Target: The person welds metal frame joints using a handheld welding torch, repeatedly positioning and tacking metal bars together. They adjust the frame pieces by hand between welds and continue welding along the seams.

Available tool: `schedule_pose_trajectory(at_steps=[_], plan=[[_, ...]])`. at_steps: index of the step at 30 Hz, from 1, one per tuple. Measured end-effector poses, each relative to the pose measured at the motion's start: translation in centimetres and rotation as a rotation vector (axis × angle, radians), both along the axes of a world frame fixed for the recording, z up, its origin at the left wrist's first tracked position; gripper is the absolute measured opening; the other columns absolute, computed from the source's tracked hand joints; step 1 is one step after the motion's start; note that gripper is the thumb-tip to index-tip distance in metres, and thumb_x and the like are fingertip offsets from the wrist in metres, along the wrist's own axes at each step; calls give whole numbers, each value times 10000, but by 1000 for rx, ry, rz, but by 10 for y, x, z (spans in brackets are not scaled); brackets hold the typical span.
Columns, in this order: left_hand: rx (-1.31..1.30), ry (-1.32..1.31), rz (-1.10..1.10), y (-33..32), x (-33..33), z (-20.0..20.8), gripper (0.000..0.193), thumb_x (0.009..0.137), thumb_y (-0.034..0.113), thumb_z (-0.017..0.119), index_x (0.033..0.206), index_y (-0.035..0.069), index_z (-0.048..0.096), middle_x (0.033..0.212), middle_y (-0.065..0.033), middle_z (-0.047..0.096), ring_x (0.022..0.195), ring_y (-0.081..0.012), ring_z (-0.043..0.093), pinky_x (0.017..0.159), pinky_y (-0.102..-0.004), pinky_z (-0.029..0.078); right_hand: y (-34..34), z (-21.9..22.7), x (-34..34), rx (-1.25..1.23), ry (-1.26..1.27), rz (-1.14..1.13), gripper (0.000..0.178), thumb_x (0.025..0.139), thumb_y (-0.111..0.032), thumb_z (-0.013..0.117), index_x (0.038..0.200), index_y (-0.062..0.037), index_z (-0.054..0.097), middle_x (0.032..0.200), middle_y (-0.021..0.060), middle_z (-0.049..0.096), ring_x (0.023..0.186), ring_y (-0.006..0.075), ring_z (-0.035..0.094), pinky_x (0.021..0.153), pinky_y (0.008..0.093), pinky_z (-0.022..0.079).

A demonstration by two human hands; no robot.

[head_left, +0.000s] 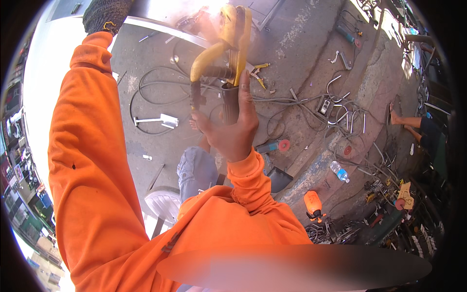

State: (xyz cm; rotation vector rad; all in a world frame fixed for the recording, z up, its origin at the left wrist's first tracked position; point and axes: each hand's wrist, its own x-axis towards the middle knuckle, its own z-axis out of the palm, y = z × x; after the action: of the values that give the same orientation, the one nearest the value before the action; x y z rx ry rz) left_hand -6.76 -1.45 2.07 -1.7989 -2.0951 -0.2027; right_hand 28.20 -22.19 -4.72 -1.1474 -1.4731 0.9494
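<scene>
At the top left, my left hand (106,15) wears a dark knitted glove. It is over the edge of a pale, shiny metal sheet (160,25), and its fingers run out of the picture. My bare right hand (233,127), in front of my chest, curls round the dark grip of a yellow tool (240,41) with a curved yellow arm; its exact kind is unclear. The thumb and a raised finger show, while the other fingers are hidden. Past the tool's far end is a bright white glare (209,9) with smoke, which hides the work there.
Cables (146,87) loop over the concrete floor. Yellow locking pliers (260,73), an angle grinder (272,146), a power strip (324,104), a water bottle (339,171) and an orange bottle (314,204) lie around. At the right, another person's bare foot (395,117) shows. A white plastic stool (163,204) stands below.
</scene>
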Motion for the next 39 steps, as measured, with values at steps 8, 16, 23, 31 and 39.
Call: schedule_pose_trajectory(at_steps=[8,16,23,31,39], plan=[[74,15,-232,-7,-16,-6,568,951,377,637,1452,123,559,1283,-155,665,1173,-347,653,1024,-435,518,-5,-4,-3,6,225,30,1223,687,-59,922,1643,57,168,1296,121,643,853,80,596,734,220,522],[-7,100,-99,-10,9,9,554,941,317,631,1446,104,550,1251,-151,658,1141,-341,648,1003,-431,520,-12,2,-1,-141,255,51,1231,702,-30,898,1651,51,119,1354,149,608,957,121,620,778,230,533],[-37,147,-138,-9,10,15,545,932,263,626,1442,88,543,1222,-147,653,1114,-335,643,984,-427,522,-31,12,-11,-306,326,48,1214,702,-1,883,1660,21,137,1319,137,600,1065,165,616,844,252,536],[-40,204,-267,3,-2,17,537,923,203,620,1436,69,535,1190,-143,646,1082,-329,639,963,-423,525,-52,14,-50,-182,191,-135,1165,711,81,835,1663,-19,170,1036,70,639,617,90,607,542,245,520],[-46,334,-444,14,-26,10,533,913,142,614,1431,51,526,1157,-139,639,1051,-322,634,941,-418,527,-67,21,-88,-150,244,-320,1139,709,38,835,1652,-4,198,985,27,611,716,68,603,634,226,529]])
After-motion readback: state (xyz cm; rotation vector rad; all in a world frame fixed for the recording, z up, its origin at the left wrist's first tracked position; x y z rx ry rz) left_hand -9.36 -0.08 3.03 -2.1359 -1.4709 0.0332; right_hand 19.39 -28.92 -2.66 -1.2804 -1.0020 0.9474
